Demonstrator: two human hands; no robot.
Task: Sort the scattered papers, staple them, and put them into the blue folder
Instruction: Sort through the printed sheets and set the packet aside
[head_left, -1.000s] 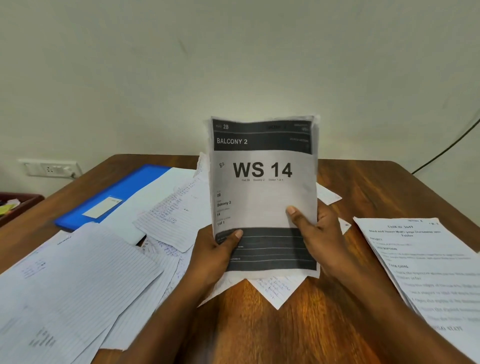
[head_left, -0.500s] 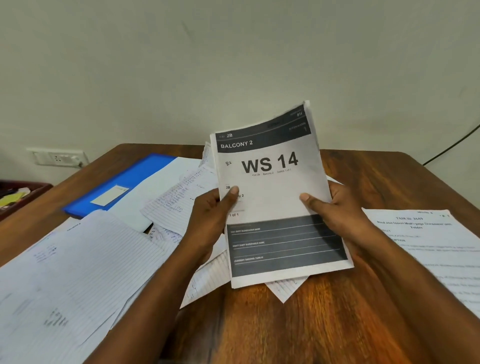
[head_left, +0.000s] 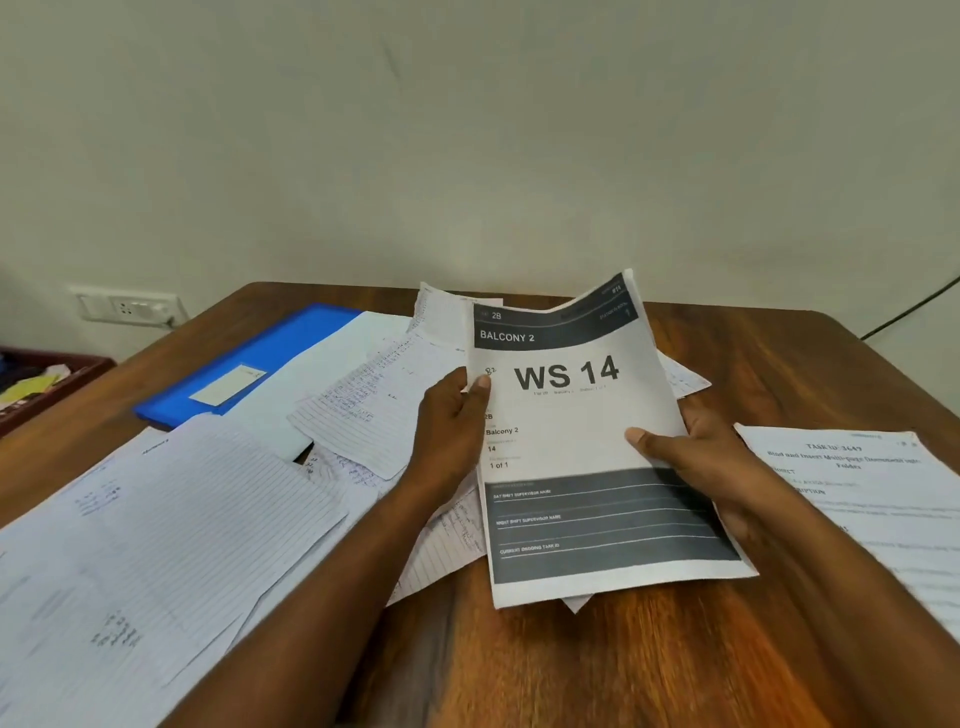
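Note:
I hold a printed sheet marked "WS 14" (head_left: 582, 431), with more papers behind it, over the middle of the wooden table (head_left: 597, 665). My left hand (head_left: 452, 421) pinches its left edge with the thumb on the front. My right hand (head_left: 696, 462) grips its right edge, thumb on the front. The blue folder (head_left: 260, 358) lies shut at the far left, partly under a white sheet. Lined handwritten papers (head_left: 171, 540) are scattered across the left half. No stapler shows.
A printed task sheet (head_left: 872, 493) lies at the right edge of the table. A dark red tray (head_left: 31, 384) with odds and ends stands off the table's left side. A wall socket (head_left: 127, 306) and a black cable (head_left: 914, 306) are on the wall behind.
The "WS 14" stack has tilted back from upright towards flat and sunk nearer the table. My left hand has slid up its left edge, and my right hand has shifted along the right edge.

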